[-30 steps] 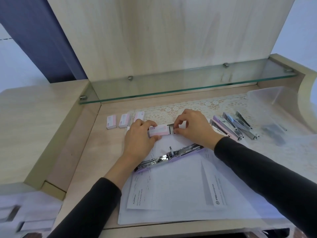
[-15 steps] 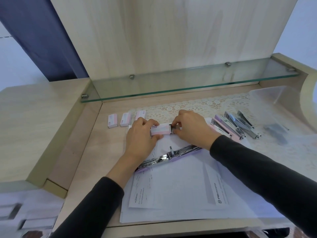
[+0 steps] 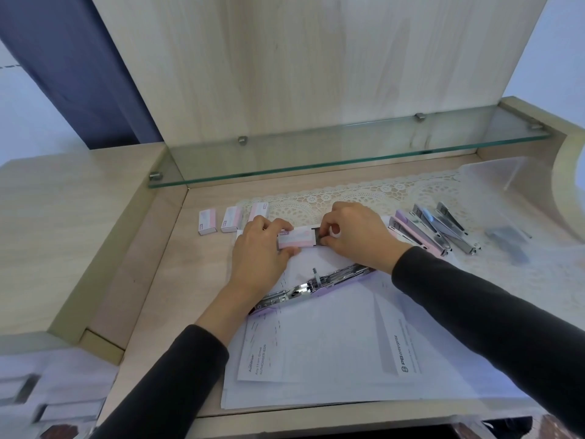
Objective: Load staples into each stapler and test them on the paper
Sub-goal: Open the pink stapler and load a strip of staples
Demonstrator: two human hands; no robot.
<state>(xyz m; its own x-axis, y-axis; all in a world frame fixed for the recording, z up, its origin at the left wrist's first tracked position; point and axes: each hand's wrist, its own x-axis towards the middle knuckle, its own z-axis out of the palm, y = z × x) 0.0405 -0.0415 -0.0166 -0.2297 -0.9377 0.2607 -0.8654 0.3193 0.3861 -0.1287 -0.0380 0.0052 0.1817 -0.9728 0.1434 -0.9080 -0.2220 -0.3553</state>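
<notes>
hardly anything is shifting: my left hand (image 3: 259, 248) is gripping the staple box (image 3: 296, 241) steady while fingers (image 3: 327, 223) of my right hand (image 3: 357, 236) are pinching its tray (image 3: 318, 239) out toward 3 o'clock; the open stapler (image 3: 313, 282) is waiting at 6 o'clock.

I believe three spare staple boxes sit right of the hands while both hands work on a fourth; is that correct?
Not quite: the head view shows the spare staple boxes left of the hands. The left hand and right hand do work on a fourth box.
</notes>
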